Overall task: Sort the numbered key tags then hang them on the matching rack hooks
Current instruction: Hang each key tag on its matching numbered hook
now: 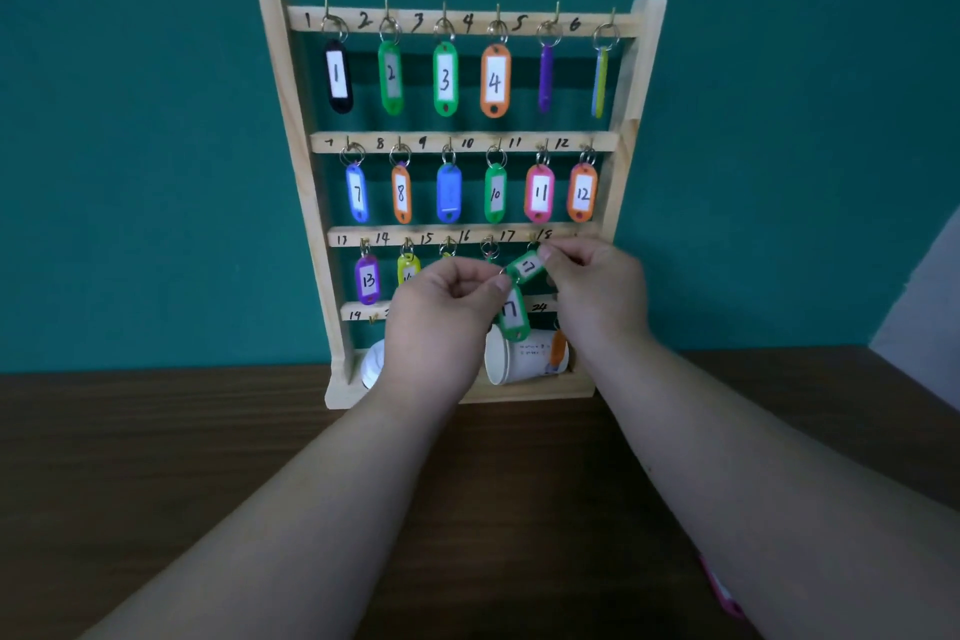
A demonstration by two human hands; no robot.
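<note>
A wooden key rack [298, 156] stands against the teal wall, its rails marked with handwritten numbers. Tags hang on the top two rows, and a purple tag 13 [368, 280] and a yellow tag [408, 268] hang on the third row. My left hand [441, 312] pinches the ring of a green tag [513, 312] that dangles below it. My right hand [597, 286] pinches another green tag [527, 267], tilted, just under the rail numbers 17 and 18. The two green tags touch between my hands. My hands hide much of the lower rows.
A paper cup [519, 359] lies on its side on the rack's base, with an orange tag [559, 346] in front of it. A white lid [373, 363] sits at the base's left. A pink tag [722, 587] lies on the dark wooden table by my right forearm.
</note>
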